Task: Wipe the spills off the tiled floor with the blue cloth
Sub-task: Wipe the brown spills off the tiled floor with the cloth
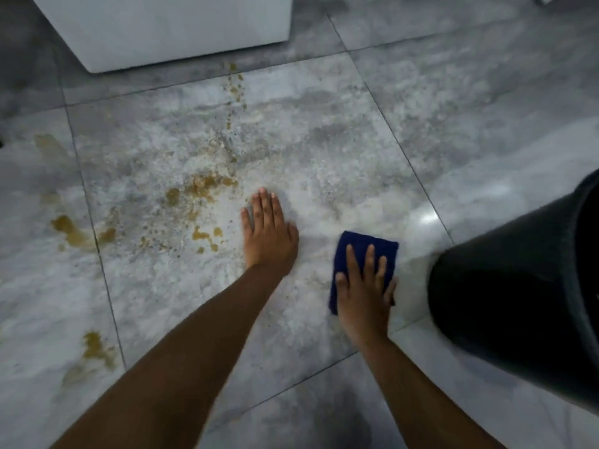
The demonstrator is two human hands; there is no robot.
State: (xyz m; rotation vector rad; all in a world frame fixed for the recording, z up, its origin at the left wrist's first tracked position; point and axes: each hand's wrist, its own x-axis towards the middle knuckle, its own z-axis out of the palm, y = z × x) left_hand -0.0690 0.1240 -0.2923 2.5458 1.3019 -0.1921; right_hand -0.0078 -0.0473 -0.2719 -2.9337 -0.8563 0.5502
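So the person is down low over the tiled floor, grey marbled tiles with dark grout lines, both bare arms stretched out in front. The right hand lies flat on top of the blue cloth, palm down and fingers spread, so the grip is pretty much wide open and just pressing on the cloth, not wrapped around it. The cloth is folded into a rough rectangle and sits on the floor at about 4 o'clock from the middle of the big centre tile, sticking out past the fingertips toward 12.

The left hand is planted flat on the bare floor just to 9 o'clock of the cloth, fingers together and straight, holding nothing. The two hands are near each other but not touching.

The spills are yellowish-brown puddles and specks. The main patch is at 10 o'clock from the left hand, with smaller blobs just to its 9 o'clock side. A thin trail of drops runs up toward 12 o'clock, nearly to a white box-like unit at the top. More puddles sit out at the far 9 o'clock edge and down at 7 o'clock. The tile around the hands looks whitish and smeary.

A dark bin leans into view at 3 o'clock, close beside the cloth.
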